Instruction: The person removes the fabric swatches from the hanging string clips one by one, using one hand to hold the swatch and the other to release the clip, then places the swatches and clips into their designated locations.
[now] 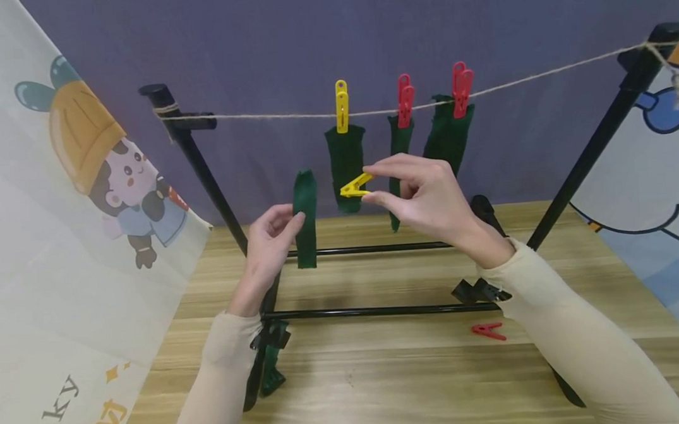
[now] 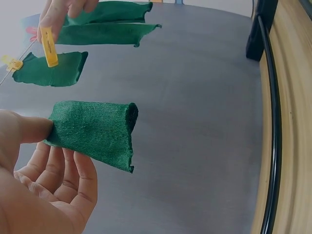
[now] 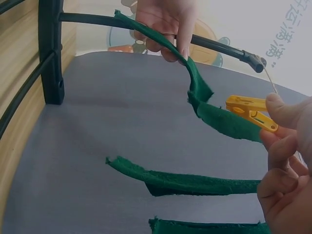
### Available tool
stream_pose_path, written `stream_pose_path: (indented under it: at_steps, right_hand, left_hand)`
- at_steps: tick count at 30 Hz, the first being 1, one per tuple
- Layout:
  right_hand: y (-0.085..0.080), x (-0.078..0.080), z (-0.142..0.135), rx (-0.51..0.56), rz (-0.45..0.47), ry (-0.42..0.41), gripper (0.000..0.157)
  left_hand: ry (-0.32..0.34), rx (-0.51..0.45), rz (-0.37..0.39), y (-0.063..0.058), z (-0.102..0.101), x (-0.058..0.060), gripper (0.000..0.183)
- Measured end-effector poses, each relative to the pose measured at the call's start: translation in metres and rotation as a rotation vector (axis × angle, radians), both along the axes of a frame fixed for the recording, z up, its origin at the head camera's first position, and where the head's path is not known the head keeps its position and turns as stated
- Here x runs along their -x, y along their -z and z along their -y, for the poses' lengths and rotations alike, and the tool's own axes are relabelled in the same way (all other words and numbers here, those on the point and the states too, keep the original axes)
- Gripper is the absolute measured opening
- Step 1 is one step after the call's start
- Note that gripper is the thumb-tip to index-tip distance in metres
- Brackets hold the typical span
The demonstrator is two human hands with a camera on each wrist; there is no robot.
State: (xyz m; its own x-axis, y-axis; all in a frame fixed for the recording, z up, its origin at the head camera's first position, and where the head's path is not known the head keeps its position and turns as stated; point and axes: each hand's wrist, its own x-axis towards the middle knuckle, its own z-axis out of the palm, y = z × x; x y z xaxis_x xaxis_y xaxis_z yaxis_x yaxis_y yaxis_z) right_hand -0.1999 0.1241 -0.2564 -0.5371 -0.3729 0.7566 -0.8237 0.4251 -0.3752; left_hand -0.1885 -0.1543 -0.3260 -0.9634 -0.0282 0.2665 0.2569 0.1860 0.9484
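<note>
My left hand (image 1: 268, 243) pinches a strip of green knit cloth (image 1: 307, 239) between thumb and fingers, left of the hanging pieces and below the string (image 1: 267, 116). In the left wrist view this cloth (image 2: 92, 131) looks folded, with a frayed edge. Between the thumb and fingertips of my right hand (image 1: 432, 198) is a yellow clothespin (image 1: 352, 188), held by its handle ends and pointing left. It overlaps a green piece (image 1: 345, 155) that hangs from the string by another yellow clothespin (image 1: 342, 107). The right wrist view shows the held clothespin (image 3: 248, 109) close up.
Two more green pieces (image 1: 450, 131) hang at the right under red clothespins (image 1: 405, 101). A black frame (image 1: 201, 161) carries the string over the wooden table (image 1: 381, 374). One red clothespin (image 1: 489, 331) lies on the table; green cloth (image 1: 272, 370) lies by the left foot.
</note>
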Motion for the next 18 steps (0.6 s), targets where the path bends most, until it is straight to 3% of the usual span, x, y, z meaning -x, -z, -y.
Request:
stream_pose_path:
  at_steps: [18]
  right_hand:
    - [0.0105,-0.0082,-0.0042,0.022,0.047,-0.022,0.040]
  left_hand:
    - [-0.003,0.014,0.028,0.0081,0.0039,-0.0086,0.025]
